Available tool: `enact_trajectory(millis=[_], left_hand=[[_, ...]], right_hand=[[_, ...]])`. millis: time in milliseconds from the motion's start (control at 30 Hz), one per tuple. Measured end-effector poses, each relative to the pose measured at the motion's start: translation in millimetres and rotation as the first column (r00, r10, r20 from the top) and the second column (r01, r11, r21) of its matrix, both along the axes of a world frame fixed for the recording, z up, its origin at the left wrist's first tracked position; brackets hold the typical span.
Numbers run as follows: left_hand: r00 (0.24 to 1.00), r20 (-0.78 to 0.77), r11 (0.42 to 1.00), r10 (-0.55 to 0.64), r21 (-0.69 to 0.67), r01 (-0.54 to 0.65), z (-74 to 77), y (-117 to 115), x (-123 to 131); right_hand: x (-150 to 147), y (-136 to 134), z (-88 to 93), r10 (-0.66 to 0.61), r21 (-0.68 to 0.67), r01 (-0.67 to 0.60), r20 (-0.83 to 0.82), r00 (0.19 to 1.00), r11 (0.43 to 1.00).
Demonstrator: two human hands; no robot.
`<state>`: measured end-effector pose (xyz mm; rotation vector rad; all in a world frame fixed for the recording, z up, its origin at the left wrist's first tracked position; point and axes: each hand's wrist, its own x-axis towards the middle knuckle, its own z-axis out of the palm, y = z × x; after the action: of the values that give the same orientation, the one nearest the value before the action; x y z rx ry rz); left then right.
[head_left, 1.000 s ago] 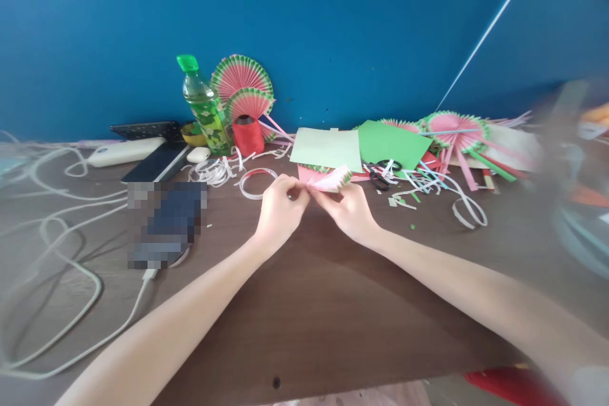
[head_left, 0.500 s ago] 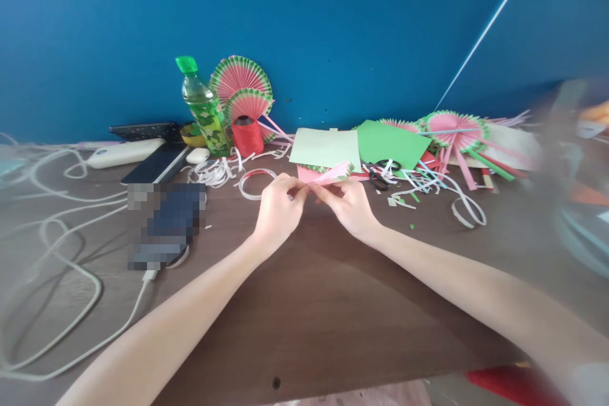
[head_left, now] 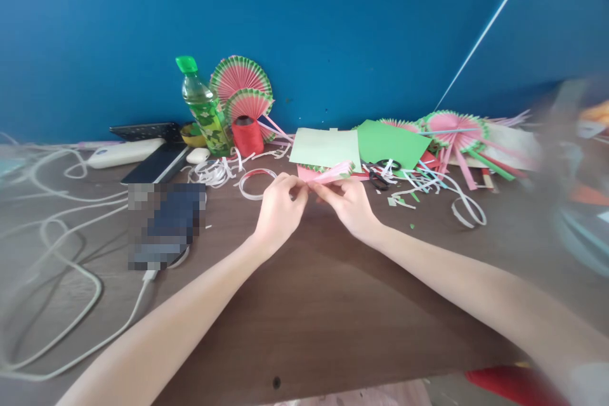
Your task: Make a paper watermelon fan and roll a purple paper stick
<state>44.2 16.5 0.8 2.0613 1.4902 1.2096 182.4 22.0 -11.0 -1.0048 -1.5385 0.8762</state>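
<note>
My left hand [head_left: 281, 203] and my right hand [head_left: 349, 204] meet fingertip to fingertip over the brown table. Between them they pinch the narrow end of a pleated pink paper piece with a green edge [head_left: 337, 171], its folds fanning out to the right. Both hands are closed on it, and the pinched end is partly hidden by the fingers. Just behind lie a pale green sheet [head_left: 323, 147] and a pink sheet [head_left: 304, 172]. Black-handled scissors [head_left: 379, 176] rest to the right of my right hand, and a roll of clear tape [head_left: 243, 185] lies left of my left hand.
Finished pleated paper fans [head_left: 242, 76] lean against the blue wall behind a green-capped bottle [head_left: 203, 111] and a red spool [head_left: 247, 138]. Green paper [head_left: 392, 144], more fans [head_left: 454, 130] and paper strips lie right. A blurred-out device [head_left: 169, 225] and white cables [head_left: 98, 279] occupy the left.
Both hands stay in nearly the same place, still pinching the pleated paper. Its fanned end has tilted very slightly.
</note>
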Motion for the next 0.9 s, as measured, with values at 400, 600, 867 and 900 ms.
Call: enact_trajectory(millis=[400,600,867,900], left_hand=[[0.995,0.096,0.998,0.030,-0.054,-0.025,3.9,0.3,0.1],[0.994,0.109,0.999,0.017,-0.053,-0.012,2.4,0.3,-1.1],[0.992,0.122,0.997,0.033,-0.074,-0.024,3.8,-1.8,0.6],[0.991,0.129,0.996,0.035,-0.083,-0.024,3.7,-1.9,0.9]], right_hand=[[0.5,-1.3,0.9,-0.043,0.048,0.040,0.064,0.997,0.998],[0.8,-3.7,-1.2,-0.084,0.090,0.072,0.139,0.987,0.993],[-1.7,-6.2,-4.0,-0.151,0.153,0.121,0.200,0.968,0.981],[-1.7,-6.5,-4.1,-0.153,0.156,0.123,0.201,0.968,0.980]])
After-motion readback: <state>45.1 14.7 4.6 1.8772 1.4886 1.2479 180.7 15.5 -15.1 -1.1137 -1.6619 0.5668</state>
